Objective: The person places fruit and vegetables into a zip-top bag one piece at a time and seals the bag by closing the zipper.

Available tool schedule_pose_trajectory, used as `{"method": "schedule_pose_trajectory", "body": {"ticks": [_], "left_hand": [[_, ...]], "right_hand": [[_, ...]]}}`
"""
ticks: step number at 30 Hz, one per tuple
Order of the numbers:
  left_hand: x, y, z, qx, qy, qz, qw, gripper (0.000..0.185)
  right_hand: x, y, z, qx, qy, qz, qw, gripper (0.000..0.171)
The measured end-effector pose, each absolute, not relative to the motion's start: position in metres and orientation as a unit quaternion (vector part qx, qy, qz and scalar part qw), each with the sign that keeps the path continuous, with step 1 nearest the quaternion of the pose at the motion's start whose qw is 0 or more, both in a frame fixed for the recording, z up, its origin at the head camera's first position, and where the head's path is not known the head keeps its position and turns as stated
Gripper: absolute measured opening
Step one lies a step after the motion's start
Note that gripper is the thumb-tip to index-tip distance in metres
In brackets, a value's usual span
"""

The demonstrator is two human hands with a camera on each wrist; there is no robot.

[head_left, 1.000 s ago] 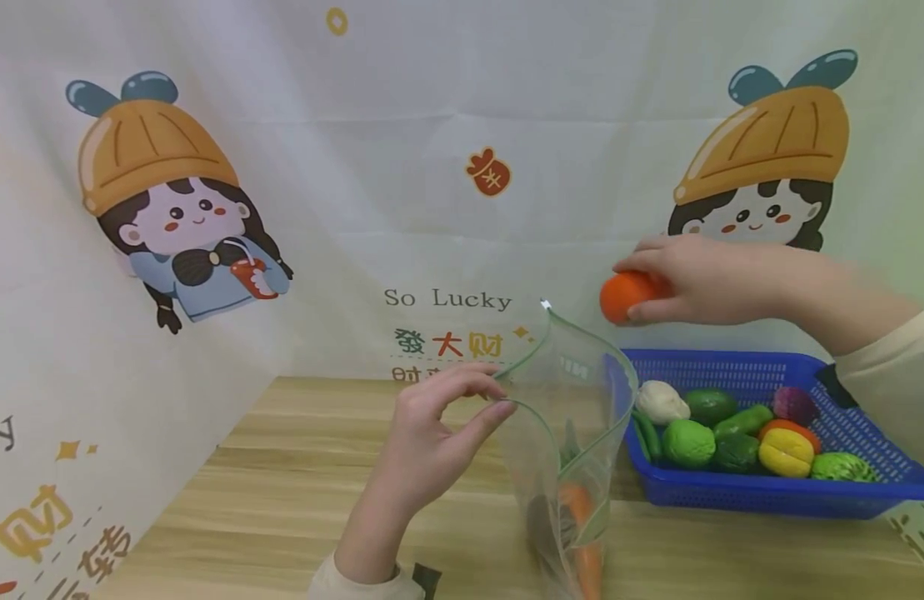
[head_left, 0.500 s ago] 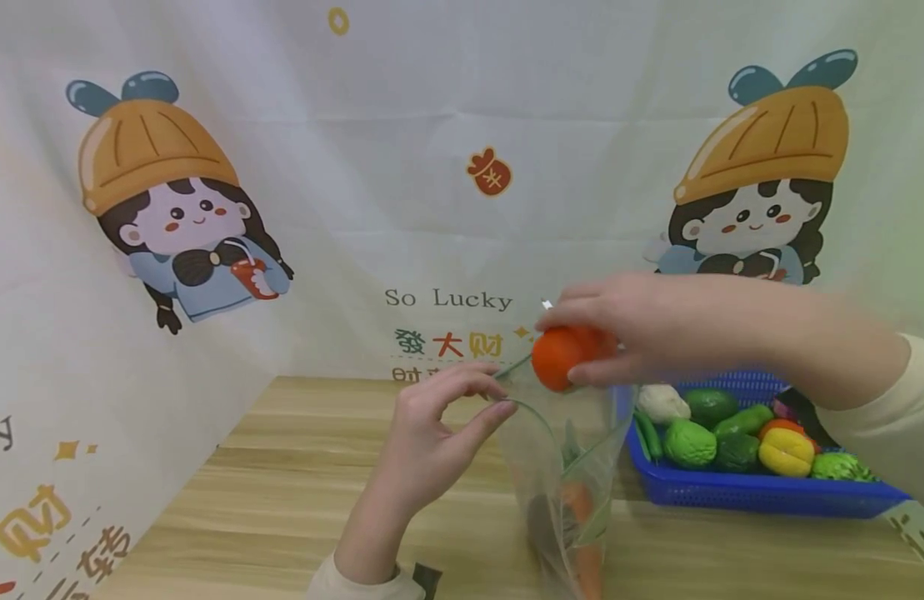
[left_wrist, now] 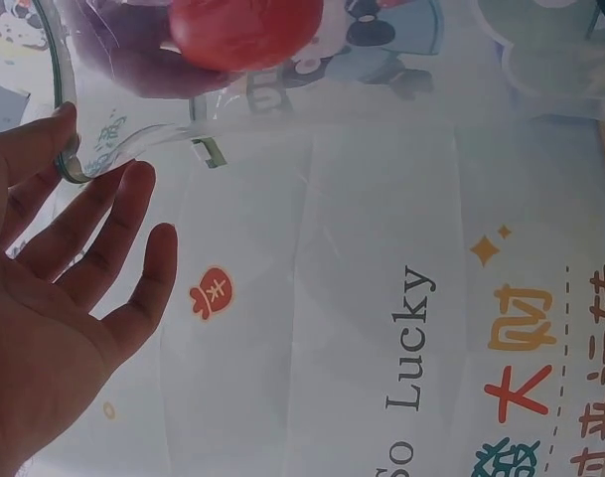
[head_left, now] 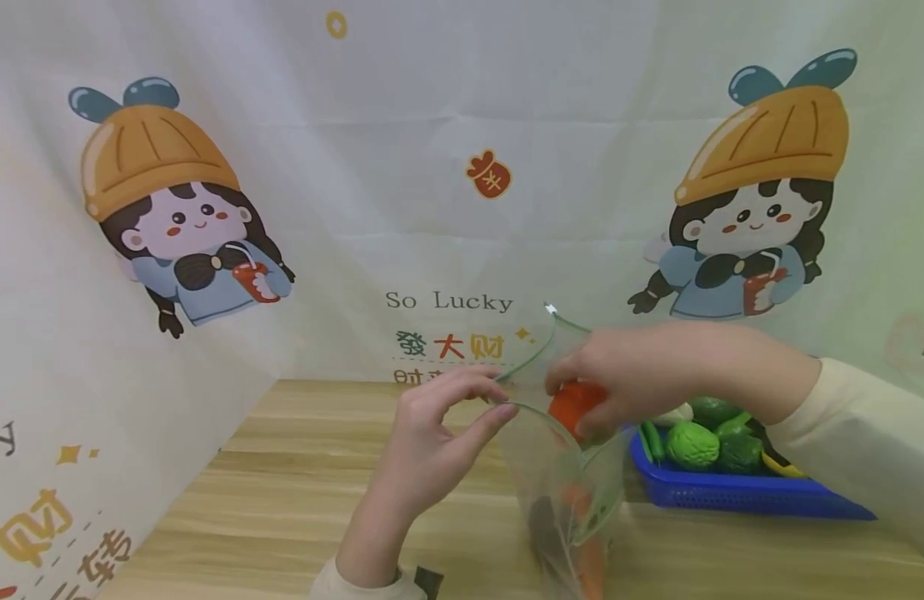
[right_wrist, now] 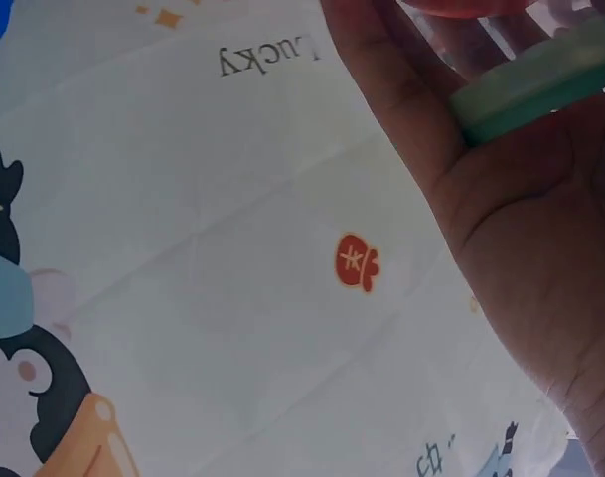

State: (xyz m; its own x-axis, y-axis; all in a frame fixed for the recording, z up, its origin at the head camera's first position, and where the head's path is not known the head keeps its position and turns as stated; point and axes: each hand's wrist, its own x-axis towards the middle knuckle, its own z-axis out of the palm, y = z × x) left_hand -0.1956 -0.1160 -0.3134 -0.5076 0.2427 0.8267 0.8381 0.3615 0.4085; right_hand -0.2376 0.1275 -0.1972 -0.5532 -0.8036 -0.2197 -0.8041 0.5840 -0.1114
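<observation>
A clear zip bag (head_left: 574,492) with a green rim stands open on the wooden table (head_left: 297,500). My left hand (head_left: 462,408) pinches the near edge of its rim (left_wrist: 69,164) and keeps the mouth apart. My right hand (head_left: 604,392) grips an orange round toy fruit (head_left: 574,407) right at the bag's mouth, partly below the rim. The fruit (left_wrist: 244,30) shows red-orange through the plastic in the left wrist view. Orange and dark items lie at the bottom of the bag. In the right wrist view the green rim (right_wrist: 540,87) crosses my palm.
A blue basket (head_left: 739,493) with several toy fruits and vegetables, among them a green lumpy one (head_left: 690,444), sits on the table right of the bag. A printed cloth backdrop (head_left: 447,167) with cartoon figures encloses the back and left.
My right hand carried the orange fruit from above the basket leftward and down into the bag's mouth. My left hand kept its pinch on the rim.
</observation>
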Motion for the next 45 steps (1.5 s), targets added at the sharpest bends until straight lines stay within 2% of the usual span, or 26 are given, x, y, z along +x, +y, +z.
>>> {"method": "schedule_pose_trajectory", "body": {"ticks": [9, 17, 22, 26, 30, 35, 38, 45], "left_hand": [[-0.196, -0.116, -0.311, -0.361, -0.747, -0.432, 0.354, 0.01], [-0.195, -0.116, -0.312, -0.353, -0.747, -0.435, 0.357, 0.011], [-0.195, -0.116, -0.314, -0.345, -0.755, -0.436, 0.348, 0.01], [-0.196, -0.117, -0.314, -0.343, -0.759, -0.435, 0.343, 0.01], [-0.196, -0.117, -0.313, -0.345, -0.762, -0.429, 0.341, 0.009], [-0.196, -0.117, -0.314, -0.351, -0.762, -0.426, 0.34, 0.009], [-0.196, -0.117, -0.314, -0.353, -0.759, -0.426, 0.344, 0.01], [-0.196, -0.117, -0.315, -0.349, -0.756, -0.432, 0.345, 0.012]], "right_hand": [[-0.248, 0.133, -0.199, -0.397, 0.914, 0.028, 0.081, 0.043], [-0.248, 0.14, -0.198, -0.424, 0.904, 0.015, 0.055, 0.033], [-0.244, 0.144, -0.195, -0.457, 0.889, -0.009, -0.024, 0.02], [-0.246, 0.146, -0.193, -0.445, 0.889, -0.037, -0.103, 0.02], [-0.256, 0.152, -0.191, -0.417, 0.897, -0.045, -0.14, 0.022], [-0.283, 0.171, -0.201, -0.392, 0.913, -0.018, -0.116, 0.019], [-0.301, 0.186, -0.213, -0.372, 0.925, 0.0, -0.069, 0.019], [-0.336, 0.22, -0.264, -0.368, 0.928, 0.04, 0.048, 0.03]]}}
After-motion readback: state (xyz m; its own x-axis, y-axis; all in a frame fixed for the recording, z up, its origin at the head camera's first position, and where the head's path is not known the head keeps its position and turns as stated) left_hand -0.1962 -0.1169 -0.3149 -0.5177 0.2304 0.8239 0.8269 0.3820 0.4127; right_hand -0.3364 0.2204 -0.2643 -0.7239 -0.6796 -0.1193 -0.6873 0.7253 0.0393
